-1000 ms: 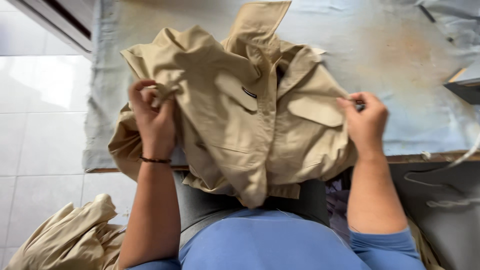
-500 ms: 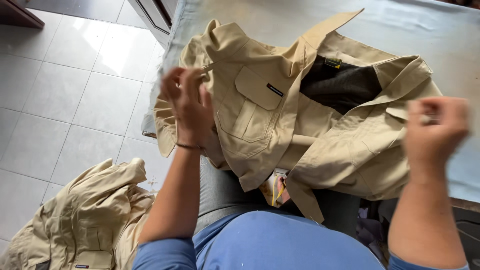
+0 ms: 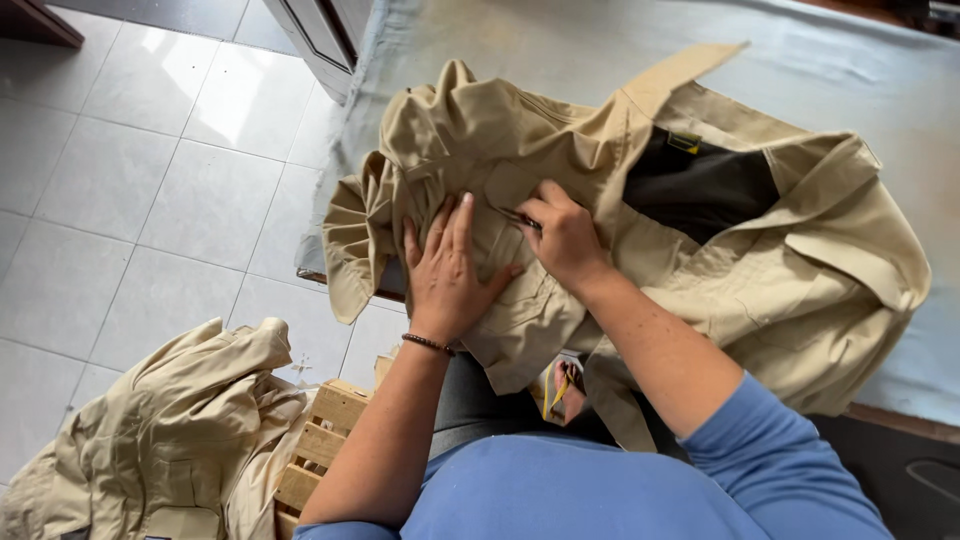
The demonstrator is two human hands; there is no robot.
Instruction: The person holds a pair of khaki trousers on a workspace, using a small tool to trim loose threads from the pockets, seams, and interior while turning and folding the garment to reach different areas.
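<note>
Garment: a beige work shirt (image 3: 700,270) lay crumpled on the padded, pale-covered surface (image 3: 850,80), its dark inner lining turned up near the collar and its lower edge hanging over the near side towards the person's lap
Left hand: the left hand (image 3: 450,270) lay flat on the left front of the shirt, fingers spread, palm pressing the cloth down; its grip was wide open and held nothing, and a dark bracelet (image 3: 428,344) sat at the wrist
Right hand: the right hand (image 3: 562,235) rested just beside the left one, touching the same patch of cloth; its grip was pinched on a fold of the shirt between thumb and fingertips
Change from half a second earlier: the right hand had been raised and blurred, well apart at the far right; it had come across to meet the left, which had dropped from a lifted pinch to a flat press
Floor: a heap of similar beige garments (image 3: 160,440) lay on the white tiles at lower left, just beside a wooden crate (image 3: 318,440)
</note>
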